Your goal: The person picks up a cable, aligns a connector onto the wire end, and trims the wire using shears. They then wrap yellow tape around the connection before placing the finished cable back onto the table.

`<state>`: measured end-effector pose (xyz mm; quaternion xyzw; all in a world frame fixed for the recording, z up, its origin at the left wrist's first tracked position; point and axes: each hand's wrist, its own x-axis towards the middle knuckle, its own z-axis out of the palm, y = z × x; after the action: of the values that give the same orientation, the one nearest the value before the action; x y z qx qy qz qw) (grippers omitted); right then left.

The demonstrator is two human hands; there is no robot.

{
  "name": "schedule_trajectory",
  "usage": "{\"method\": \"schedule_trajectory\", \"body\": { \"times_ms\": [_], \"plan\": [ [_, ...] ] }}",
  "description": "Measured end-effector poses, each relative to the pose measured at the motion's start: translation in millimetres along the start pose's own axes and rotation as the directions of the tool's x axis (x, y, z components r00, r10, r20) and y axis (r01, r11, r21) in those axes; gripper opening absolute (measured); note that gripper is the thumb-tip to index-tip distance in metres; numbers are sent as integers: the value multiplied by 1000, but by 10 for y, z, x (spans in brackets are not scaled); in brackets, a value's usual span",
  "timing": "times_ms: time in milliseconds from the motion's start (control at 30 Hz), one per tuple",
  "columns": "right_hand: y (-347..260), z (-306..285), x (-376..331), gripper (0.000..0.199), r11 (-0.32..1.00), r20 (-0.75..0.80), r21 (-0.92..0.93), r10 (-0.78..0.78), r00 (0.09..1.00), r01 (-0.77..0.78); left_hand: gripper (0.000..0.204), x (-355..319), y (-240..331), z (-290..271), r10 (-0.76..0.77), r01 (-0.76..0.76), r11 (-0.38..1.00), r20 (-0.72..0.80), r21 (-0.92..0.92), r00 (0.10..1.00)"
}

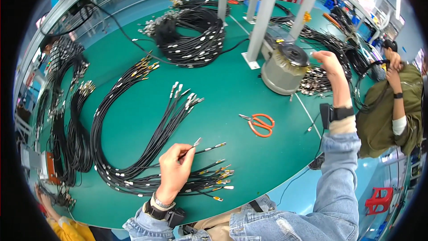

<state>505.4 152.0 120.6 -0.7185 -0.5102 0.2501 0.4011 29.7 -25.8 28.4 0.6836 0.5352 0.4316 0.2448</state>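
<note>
A single head-worn fisheye view looks steeply down and forward over the green table (232, 102) from close above. The person's forearms enter from the lower edge; straight edges bend toward the dark round rim.

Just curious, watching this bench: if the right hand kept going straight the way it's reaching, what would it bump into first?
Probably the grey round machine: the right hand hovers by its black top, fingers aimed at it. Depth is hard to judge, so it may already touch.
</note>
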Motion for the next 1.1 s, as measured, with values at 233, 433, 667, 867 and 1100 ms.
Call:
{"method": "schedule_trajectory", "body": {
  "times_ms": [233,433,667,867,1100],
  "plan": [
    [-693,1069,-1497,6,776,166,619,-280,946,121,9,-60,77,-20,-212,201,953,-22,-225,977],
    [-1026,1922,-2642,3,612,502,759,-330,800,-224,7,-147,95,-91,-295,264,862,-5,-434,955],
    [-917,2372,-2957,4,632,503,736,-272,820,-242,8,-173,185,-140,-274,234,855,-19,-462,962],
    [-826,2519,-3010,5,628,488,739,-251,836,-243,6,-197,176,-138,-283,237,833,-17,-500,959],
    [-784,2540,-2987,4,619,488,743,-239,840,-256,6,-233,166,-129,-283,249,861,-10,-444,959]
  ]
}}
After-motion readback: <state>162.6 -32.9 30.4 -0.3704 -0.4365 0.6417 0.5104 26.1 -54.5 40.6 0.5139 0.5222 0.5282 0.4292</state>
